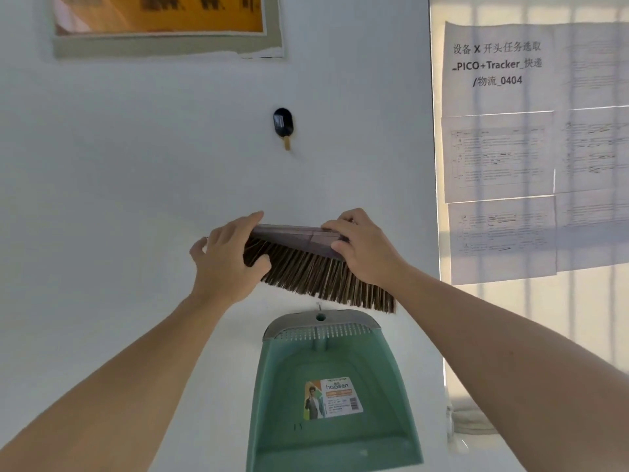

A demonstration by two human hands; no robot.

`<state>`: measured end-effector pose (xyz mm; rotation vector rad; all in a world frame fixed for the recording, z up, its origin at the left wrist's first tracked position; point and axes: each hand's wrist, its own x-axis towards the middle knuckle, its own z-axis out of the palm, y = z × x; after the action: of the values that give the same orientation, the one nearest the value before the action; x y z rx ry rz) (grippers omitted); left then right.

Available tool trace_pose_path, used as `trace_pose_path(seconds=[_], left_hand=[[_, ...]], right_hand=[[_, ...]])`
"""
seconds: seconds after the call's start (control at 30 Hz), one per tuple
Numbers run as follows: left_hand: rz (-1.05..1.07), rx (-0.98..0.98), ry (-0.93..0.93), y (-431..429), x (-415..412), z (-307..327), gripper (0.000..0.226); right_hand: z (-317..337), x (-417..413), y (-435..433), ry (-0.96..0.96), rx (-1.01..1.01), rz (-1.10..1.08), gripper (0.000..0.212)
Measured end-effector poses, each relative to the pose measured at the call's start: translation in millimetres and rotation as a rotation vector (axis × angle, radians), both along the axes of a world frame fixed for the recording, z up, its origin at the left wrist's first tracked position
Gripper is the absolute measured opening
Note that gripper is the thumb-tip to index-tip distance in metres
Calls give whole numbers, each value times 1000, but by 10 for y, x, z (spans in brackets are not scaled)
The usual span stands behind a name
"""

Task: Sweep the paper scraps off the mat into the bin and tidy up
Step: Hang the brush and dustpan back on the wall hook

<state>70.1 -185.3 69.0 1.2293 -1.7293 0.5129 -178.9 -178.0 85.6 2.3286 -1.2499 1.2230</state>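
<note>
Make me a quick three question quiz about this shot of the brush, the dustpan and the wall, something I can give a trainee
1. True or false: the green dustpan lies flat on the floor.
2. Which hands hold the brush?
A. left only
B. right only
C. both
3. Fill in: the black hook on the wall is ____ the brush.

Key:
1. False. It hangs on the wall from a nail through the hole in its handle, below the brush.
2. C. The left hand grips the bristle end and the right hand grips the brush's back.
3. Above.
</note>
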Motion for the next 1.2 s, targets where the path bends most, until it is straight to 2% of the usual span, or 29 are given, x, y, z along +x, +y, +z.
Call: trace_pose_path(seconds=[0.07, 0.13, 0.23, 0.37, 0.47, 0.63, 0.8, 1.0, 1.2], left_hand=[[164, -35, -212, -23, 14, -3, 79], [217, -59, -384, -67, 6, -2, 83], [226, -100, -507, -129, -46, -19, 73], [226, -162, -488, -177, -110, -29, 54], [186, -105, -450, -190, -154, -19, 45], [89, 62, -318, -234, -204, -50, 44], [76, 198, -244, -293, -189, -147, 41], [92, 218, -236, -357, -215, -202, 43], [166, 199, -306, -415, -237, -273, 47]], right_hand=[[34, 13, -52, 49, 28, 3, 35], [67, 34, -99, 102, 46, 5, 35], [89, 59, -145, 109, 61, 31, 35], [60, 64, -197, 104, 75, 50, 34], [45, 68, -219, 127, 58, 35, 35], [-11, 72, -234, 92, -7, -61, 44], [-227, -60, -282, 33, 96, -280, 55], [-520, -109, -291, 27, 206, -309, 60], [-607, -119, -350, 2, 176, -281, 61]])
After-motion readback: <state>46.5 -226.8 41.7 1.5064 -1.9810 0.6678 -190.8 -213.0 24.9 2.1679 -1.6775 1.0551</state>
